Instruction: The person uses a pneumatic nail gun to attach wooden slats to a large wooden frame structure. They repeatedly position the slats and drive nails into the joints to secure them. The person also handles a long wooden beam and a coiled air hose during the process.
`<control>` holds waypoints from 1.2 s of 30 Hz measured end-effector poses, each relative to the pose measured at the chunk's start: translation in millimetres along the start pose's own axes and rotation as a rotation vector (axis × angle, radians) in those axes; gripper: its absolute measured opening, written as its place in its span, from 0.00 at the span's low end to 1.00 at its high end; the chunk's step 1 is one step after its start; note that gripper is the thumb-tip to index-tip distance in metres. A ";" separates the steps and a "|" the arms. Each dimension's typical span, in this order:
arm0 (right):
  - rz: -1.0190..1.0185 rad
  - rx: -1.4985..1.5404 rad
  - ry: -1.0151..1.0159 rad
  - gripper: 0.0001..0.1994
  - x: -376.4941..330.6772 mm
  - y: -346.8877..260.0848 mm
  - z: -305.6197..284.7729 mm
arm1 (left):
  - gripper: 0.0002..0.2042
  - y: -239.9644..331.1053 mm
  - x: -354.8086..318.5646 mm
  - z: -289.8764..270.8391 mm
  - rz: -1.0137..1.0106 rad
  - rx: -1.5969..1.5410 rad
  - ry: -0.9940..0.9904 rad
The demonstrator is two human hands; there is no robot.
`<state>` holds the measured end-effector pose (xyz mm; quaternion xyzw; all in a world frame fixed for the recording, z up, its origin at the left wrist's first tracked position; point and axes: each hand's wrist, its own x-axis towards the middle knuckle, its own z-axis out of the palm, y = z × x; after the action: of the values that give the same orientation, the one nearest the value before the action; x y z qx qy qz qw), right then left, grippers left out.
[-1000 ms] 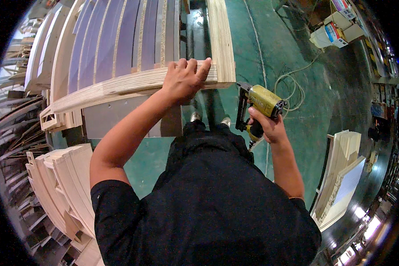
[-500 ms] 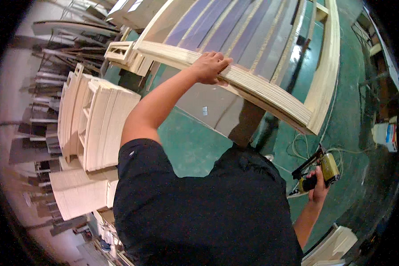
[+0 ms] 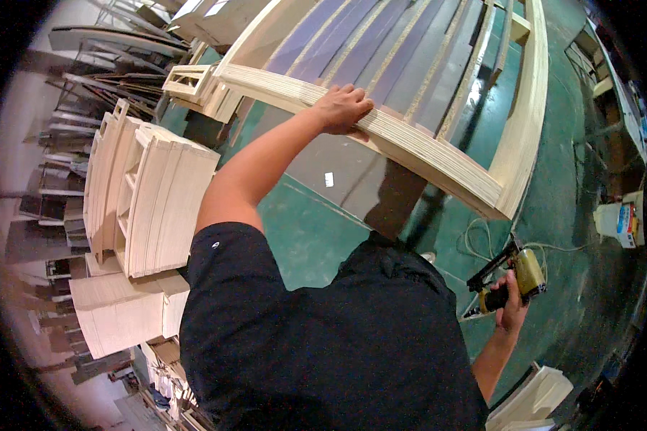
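My left hand point(image 3: 343, 109) is wrapped over the near rail of a pale wooden frame point(image 3: 438, 159), thumb underneath. Several long slats point(image 3: 388, 68), with purple-grey sheeting between some of them, run away from that rail inside the frame. Out to the right and lower down, my right hand point(image 3: 512, 305) grips a nail gun point(image 3: 530, 276) by its dark handle. The nail gun has a yellow-gold body and a black magazine, and it is apart from the frame. A thin air hose point(image 3: 474, 237) lies on the floor behind it.
Stacked pale wooden parts point(image 3: 169, 205) stand to my left, with boards point(image 3: 122, 309) below them. Piles of offcuts point(image 3: 115, 86) line the far left wall. A brown sheet point(image 3: 338, 169) lies on the green floor. At right is a white bucket point(image 3: 615, 221); more wood pieces point(image 3: 535, 395) lie lower right.
The nail gun in my right hand has shifted slightly left in the view. My left hand keeps its grip on the frame's rail, and the view has moved a little.
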<state>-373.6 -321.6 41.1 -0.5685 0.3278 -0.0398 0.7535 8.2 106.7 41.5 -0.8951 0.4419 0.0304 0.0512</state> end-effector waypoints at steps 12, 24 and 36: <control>-0.031 0.014 0.045 0.17 4.4 0.6 10.6 | 0.35 18.9 1.2 -4.7 -0.134 0.030 -0.091; -0.089 0.068 0.037 0.18 3.4 4.7 13.1 | 0.41 224.7 106.7 -44.2 0.311 -0.355 0.194; -0.097 0.093 0.085 0.17 -3.7 4.1 6.8 | 0.25 246.6 147.6 -8.8 0.441 -0.434 0.161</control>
<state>-374.1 -312.9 40.1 -0.5461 0.3293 -0.1153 0.7616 -97.9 -159.6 19.5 -0.7671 0.6113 0.0635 -0.1839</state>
